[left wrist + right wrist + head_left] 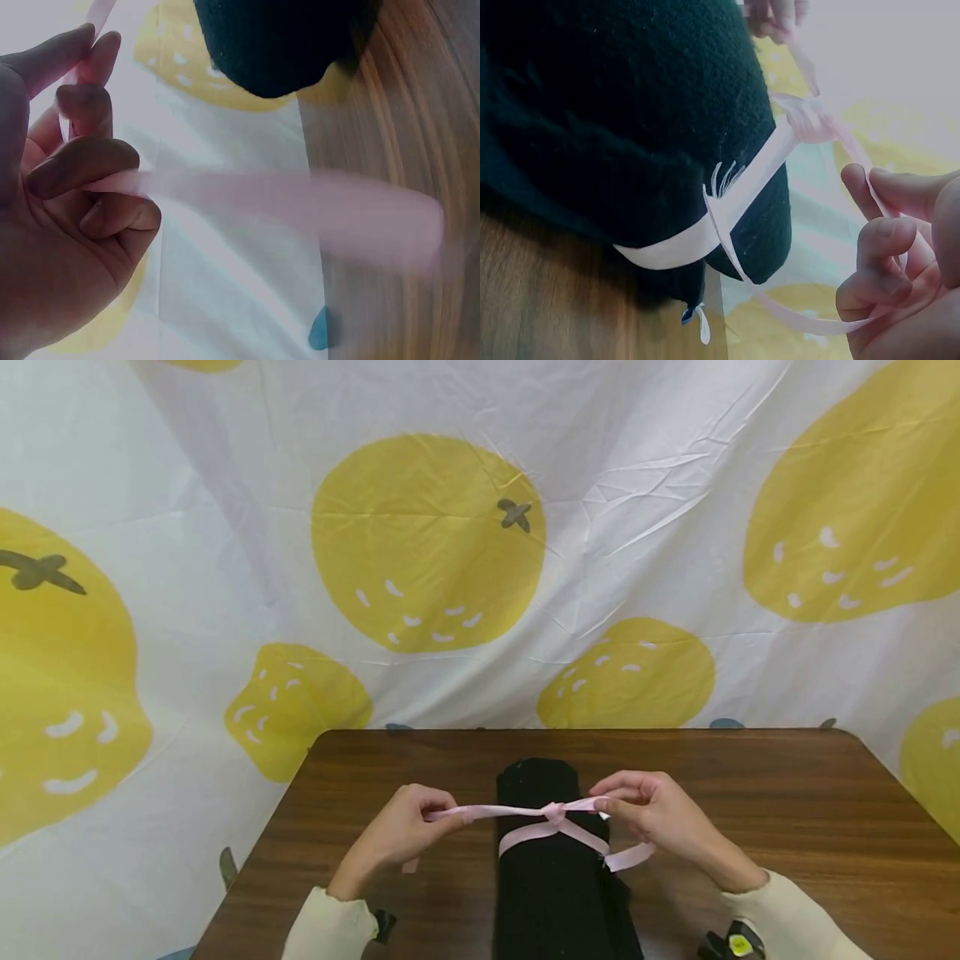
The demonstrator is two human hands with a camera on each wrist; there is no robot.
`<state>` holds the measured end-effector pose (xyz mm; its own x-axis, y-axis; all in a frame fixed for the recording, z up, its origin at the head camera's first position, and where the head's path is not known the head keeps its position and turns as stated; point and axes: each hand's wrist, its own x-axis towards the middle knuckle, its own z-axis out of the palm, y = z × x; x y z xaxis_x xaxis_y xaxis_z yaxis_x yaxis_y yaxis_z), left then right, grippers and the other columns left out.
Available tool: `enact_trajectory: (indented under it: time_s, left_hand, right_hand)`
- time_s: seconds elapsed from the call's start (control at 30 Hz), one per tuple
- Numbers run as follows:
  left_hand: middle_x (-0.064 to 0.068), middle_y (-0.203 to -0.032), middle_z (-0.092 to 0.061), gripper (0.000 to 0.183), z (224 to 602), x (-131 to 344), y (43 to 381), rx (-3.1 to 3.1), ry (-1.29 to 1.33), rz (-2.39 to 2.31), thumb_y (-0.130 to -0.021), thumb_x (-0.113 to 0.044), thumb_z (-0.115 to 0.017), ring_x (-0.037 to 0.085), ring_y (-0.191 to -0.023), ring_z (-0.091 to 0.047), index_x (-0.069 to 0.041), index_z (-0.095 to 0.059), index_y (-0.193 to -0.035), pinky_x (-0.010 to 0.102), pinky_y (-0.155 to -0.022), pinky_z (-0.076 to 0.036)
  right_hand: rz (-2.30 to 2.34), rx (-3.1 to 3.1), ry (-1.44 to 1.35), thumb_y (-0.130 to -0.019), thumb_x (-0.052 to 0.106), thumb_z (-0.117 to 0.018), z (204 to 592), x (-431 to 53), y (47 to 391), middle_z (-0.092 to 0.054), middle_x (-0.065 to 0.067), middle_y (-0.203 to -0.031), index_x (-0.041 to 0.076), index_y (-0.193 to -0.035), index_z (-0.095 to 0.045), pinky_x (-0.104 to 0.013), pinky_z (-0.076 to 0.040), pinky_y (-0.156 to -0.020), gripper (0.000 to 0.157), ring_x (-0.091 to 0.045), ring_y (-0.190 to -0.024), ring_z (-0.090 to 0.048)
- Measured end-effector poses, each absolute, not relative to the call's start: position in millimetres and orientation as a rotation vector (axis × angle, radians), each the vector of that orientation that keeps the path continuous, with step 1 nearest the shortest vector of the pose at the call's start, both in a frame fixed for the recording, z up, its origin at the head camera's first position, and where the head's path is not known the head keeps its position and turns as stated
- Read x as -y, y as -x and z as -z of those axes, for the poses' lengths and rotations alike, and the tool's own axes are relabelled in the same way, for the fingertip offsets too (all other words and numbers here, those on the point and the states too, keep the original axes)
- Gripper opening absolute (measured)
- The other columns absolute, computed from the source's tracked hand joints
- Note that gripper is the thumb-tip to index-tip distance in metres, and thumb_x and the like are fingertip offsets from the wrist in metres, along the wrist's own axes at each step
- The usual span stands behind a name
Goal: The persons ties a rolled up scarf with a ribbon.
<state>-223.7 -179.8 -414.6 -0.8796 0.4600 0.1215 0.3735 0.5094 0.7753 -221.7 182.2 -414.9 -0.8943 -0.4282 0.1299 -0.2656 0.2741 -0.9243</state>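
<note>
A black fuzzy cloth roll [551, 893] lies lengthwise on the table, with a pink ribbon [525, 832] wrapped round it. The ribbon has a knot [554, 812] on top, lifted a little off the cloth. To the left, my left hand [408, 827] pinches one ribbon length between thumb and finger; its tail [375, 214] passes through the curled lower fingers and hangs loose. On the other side my right hand [660, 818] pinches the opposite length, and a frayed tail [802, 322] trails from its palm across the roll. Both lengths are stretched nearly straight from the knot.
The brown wooden table [787, 827] extends to both sides of the roll. Behind it hangs a white cloth [645, 510] printed with yellow fruit. A small white tag [703, 326] sticks out from the roll's edge.
</note>
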Motion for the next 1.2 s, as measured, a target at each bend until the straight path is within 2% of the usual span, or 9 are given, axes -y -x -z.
enact_trajectory:
  time_s: [0.07, 0.27, 0.43, 0.67, 0.9, 0.97, 1.1, 1.2]
  left_hand:
    - [-0.007, -0.055, -0.040, 0.025, 414.2, 182.5, 223.4, -2.638, -0.716, -1.333, -0.091, -0.039, -0.070, 0.002, -0.038, -0.034, -0.022, -0.069, -0.074, 0.021, -0.036, -0.031]
    - [-0.009, -0.057, -0.042, 0.024, 413.7, 189.2, 223.8, -2.713, -0.741, -1.312, -0.092, -0.038, -0.071, 0.002, -0.050, -0.036, -0.023, -0.068, -0.072, 0.020, -0.046, -0.030]
    - [-0.009, -0.057, -0.043, 0.026, 415.0, 194.6, 224.6, -2.727, -0.699, -1.314, -0.091, -0.040, -0.071, 0.003, -0.051, -0.036, -0.023, -0.068, -0.072, 0.020, -0.046, -0.030]
    - [-0.009, -0.057, -0.040, 0.023, 415.8, 203.9, 226.3, -2.752, -0.704, -1.334, -0.090, -0.036, -0.072, 0.002, -0.051, -0.033, -0.021, -0.070, -0.072, 0.019, -0.046, -0.028]
    - [-0.010, -0.056, -0.039, 0.024, 414.8, 211.1, 225.1, -2.750, -0.680, -1.337, -0.090, -0.037, -0.072, 0.001, -0.048, -0.032, -0.022, -0.070, -0.072, 0.019, -0.045, -0.027]
    - [-0.009, -0.056, -0.039, 0.025, 414.6, 212.8, 224.6, -2.752, -0.668, -1.333, -0.090, -0.038, -0.072, 0.001, -0.048, -0.033, -0.021, -0.070, -0.072, 0.019, -0.044, -0.028]
    - [-0.009, -0.057, -0.040, 0.024, 414.0, 216.1, 224.1, -2.758, -0.639, -1.330, -0.089, -0.038, -0.073, 0.002, -0.051, -0.035, -0.022, -0.071, -0.072, 0.020, -0.045, -0.029]
    - [-0.010, -0.057, -0.041, 0.022, 414.4, 218.3, 224.8, -2.771, -0.638, -1.320, -0.089, -0.035, -0.074, 0.002, -0.052, -0.035, -0.023, -0.071, -0.072, 0.019, -0.046, -0.029]
  right_hand:
    - [1.665, -2.406, 0.637, -0.094, 0.019, -0.068, 414.5, -182.3, 221.6, -0.075, -0.001, -0.087, 0.000, -0.107, -0.068, -0.021, -0.029, -0.037, 0.024, -0.004, -0.042, -0.035]
    - [1.608, -2.447, 0.616, -0.094, 0.022, -0.068, 415.8, -184.1, 221.6, -0.076, -0.004, -0.090, 0.004, -0.105, -0.070, -0.021, -0.027, -0.036, 0.021, -0.004, -0.041, -0.032]
    - [1.584, -2.494, 0.635, -0.093, 0.021, -0.069, 415.8, -186.5, 221.6, -0.076, -0.008, -0.090, 0.006, -0.102, -0.072, -0.022, -0.028, -0.038, 0.018, -0.004, -0.044, -0.032]
    - [1.590, -2.507, 0.623, -0.093, 0.022, -0.070, 414.0, -189.3, 220.3, -0.074, -0.002, -0.080, 0.008, -0.099, -0.073, -0.023, -0.027, -0.036, 0.016, -0.005, -0.042, -0.032]
    - [1.577, -2.539, 0.648, -0.093, 0.020, -0.070, 413.6, -190.8, 220.2, -0.074, 0.000, -0.079, 0.005, -0.098, -0.073, -0.023, -0.027, -0.038, 0.016, -0.004, -0.043, -0.031]
    - [1.557, -2.563, 0.664, -0.093, 0.019, -0.070, 413.6, -191.4, 219.7, -0.074, 0.001, -0.079, 0.005, -0.098, -0.073, -0.023, -0.032, -0.042, 0.015, -0.004, -0.046, -0.035]
    - [1.518, -2.608, 0.710, -0.093, 0.019, -0.069, 413.9, -194.0, 219.0, -0.074, 0.005, -0.079, 0.009, -0.096, -0.073, -0.023, -0.045, -0.061, 0.011, -0.005, -0.062, -0.055]
    - [1.490, -2.626, 0.732, -0.094, 0.019, -0.069, 413.5, -196.4, 218.7, -0.074, 0.008, -0.080, 0.010, -0.096, -0.073, -0.024, -0.046, -0.071, 0.011, -0.009, -0.075, -0.063]
